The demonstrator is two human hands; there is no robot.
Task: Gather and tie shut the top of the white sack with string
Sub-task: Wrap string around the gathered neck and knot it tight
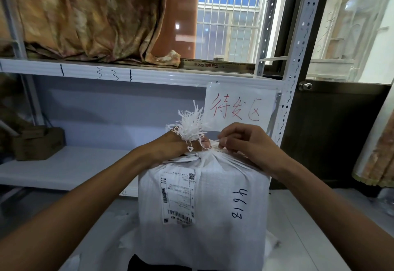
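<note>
The white woven sack [215, 211] stands upright in front of me, with a shipping label on its left face and the number 46618 handwritten on its right face. Its top is bunched into a neck with a frayed white tuft [190, 124] sticking up. My left hand [170, 145] is closed around the neck from the left. My right hand [245, 143] pinches a thin white string [214, 142] just right of the neck. How the string runs around the neck is hidden by my fingers.
A white metal shelf unit [136, 76] stands right behind the sack, with a paper sign [239, 106] in red writing taped to its edge. A brown cardboard box [37, 142] sits on the lower shelf at left. A dark door with a knob [305, 86] is at right.
</note>
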